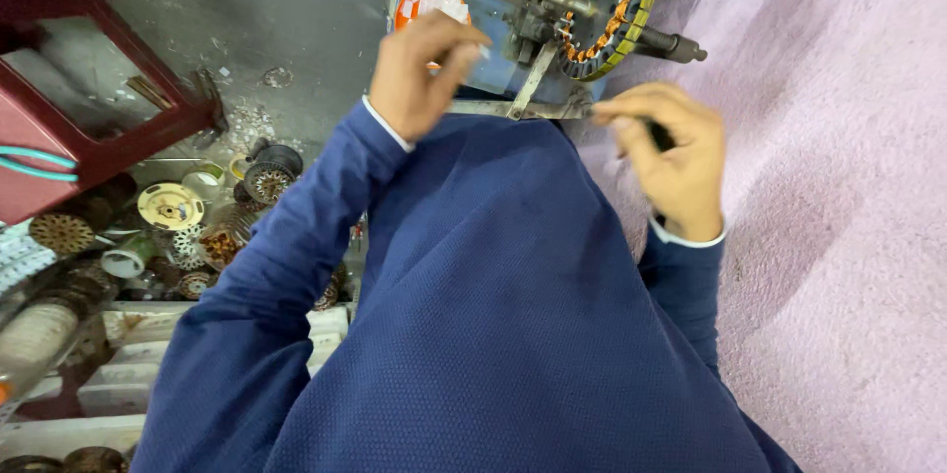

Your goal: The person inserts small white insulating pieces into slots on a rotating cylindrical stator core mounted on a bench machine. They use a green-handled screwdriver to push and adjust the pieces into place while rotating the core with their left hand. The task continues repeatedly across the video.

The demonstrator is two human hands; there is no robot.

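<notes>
A round stator (pixel 606 7) with copper windings and yellow insulation sits on the shaft of a metal winding machine (pixel 513 0) at the top. My left hand (pixel 422 72) hovers below an orange and white spool (pixel 430 1), fingers curled, and whether it pinches a wire is unclear. My right hand (pixel 671 152) is just below the stator, fingers bent around a small dark object (pixel 659 134) that is mostly hidden. Both arms wear blue sleeves with white cuffs.
A pink cloth (pixel 848 187) covers the surface on the right. On the grey floor at left lie several stators, spools and round metal parts (pixel 187 221). A dark red stool (pixel 79 98) stands at the far left, with white boxes (pixel 118 374) below it.
</notes>
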